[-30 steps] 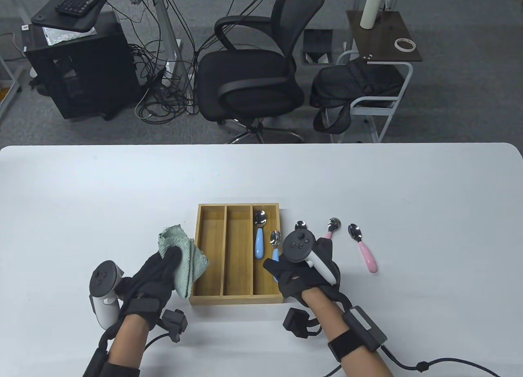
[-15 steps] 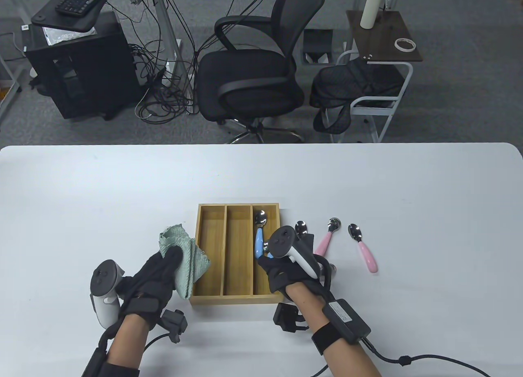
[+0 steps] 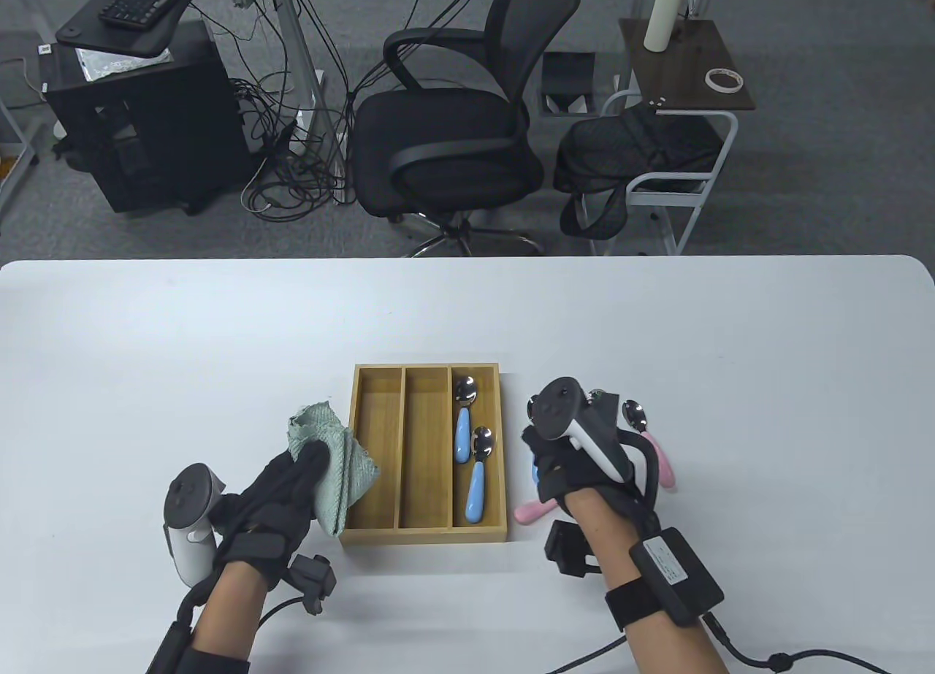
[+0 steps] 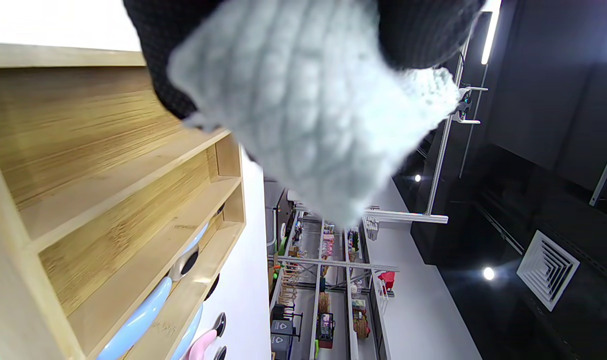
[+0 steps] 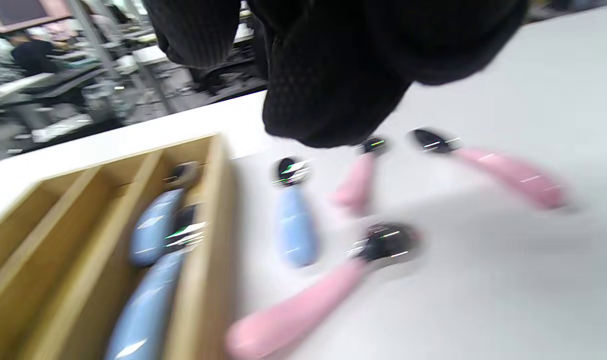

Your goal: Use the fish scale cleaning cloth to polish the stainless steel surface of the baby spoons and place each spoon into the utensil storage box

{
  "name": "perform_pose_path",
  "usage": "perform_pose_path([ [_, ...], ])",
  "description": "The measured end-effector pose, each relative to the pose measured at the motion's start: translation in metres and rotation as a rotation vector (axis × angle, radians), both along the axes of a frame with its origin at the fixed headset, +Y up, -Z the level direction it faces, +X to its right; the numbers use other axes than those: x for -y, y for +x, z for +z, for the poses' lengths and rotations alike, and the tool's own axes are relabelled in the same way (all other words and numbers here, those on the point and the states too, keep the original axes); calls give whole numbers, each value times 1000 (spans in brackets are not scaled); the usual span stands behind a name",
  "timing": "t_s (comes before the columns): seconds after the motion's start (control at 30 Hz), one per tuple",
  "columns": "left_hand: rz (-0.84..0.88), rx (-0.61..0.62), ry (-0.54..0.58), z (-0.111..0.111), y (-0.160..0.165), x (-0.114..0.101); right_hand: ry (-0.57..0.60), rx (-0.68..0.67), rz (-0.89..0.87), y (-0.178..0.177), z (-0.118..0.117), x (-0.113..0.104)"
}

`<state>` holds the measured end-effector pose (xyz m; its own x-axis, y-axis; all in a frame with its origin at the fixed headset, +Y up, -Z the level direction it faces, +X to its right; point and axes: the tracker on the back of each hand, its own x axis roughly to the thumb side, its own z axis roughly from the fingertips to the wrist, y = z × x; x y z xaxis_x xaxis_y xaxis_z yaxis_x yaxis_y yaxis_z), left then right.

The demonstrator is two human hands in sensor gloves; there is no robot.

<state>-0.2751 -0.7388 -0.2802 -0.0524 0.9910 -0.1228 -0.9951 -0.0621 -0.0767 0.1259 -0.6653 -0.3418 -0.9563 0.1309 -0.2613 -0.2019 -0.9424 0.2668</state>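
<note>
My left hand (image 3: pixel 288 480) grips the pale green cleaning cloth (image 3: pixel 329 458) just left of the wooden utensil box (image 3: pixel 424 534); in the left wrist view the cloth (image 4: pixel 308 115) hangs in front of the box (image 4: pixel 108 150). Two blue-handled spoons (image 3: pixel 463 429) (image 3: pixel 476 488) lie in the box's right compartment. My right hand (image 3: pixel 559 466) hovers over the spoons on the table right of the box and holds nothing. In the blurred right wrist view its fingers (image 5: pixel 333 90) hang above a blue spoon (image 5: pixel 293 227) and three pink spoons (image 5: pixel 356 185) (image 5: pixel 503 170) (image 5: pixel 308 305).
The box's left and middle compartments hold nothing. One pink handle (image 3: pixel 532 512) sticks out under my right wrist, and another pink spoon (image 3: pixel 634 413) lies right of the hand. An office chair (image 3: pixel 453 141) and a side table stand beyond the table's far edge.
My right hand carried a blue spoon over the box, left it in the right compartment beside the first, then moved right over the spoons on the table. The left hand stayed put.
</note>
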Motion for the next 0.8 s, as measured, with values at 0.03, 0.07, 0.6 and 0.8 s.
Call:
perform_pose_path([
  [0.03, -1, 2, -1, 0, 0, 0, 3, 20, 26, 9, 0, 1],
  [0.07, -2, 4, -2, 0, 1, 0, 25, 58, 69, 23, -1, 5],
  [0.6, 68, 76, -45, -2, 9, 9, -48, 147, 400, 95, -28, 112],
  [0.8, 55, 95, -50, -2, 13, 11, -21, 134, 368, 100, -25, 120],
])
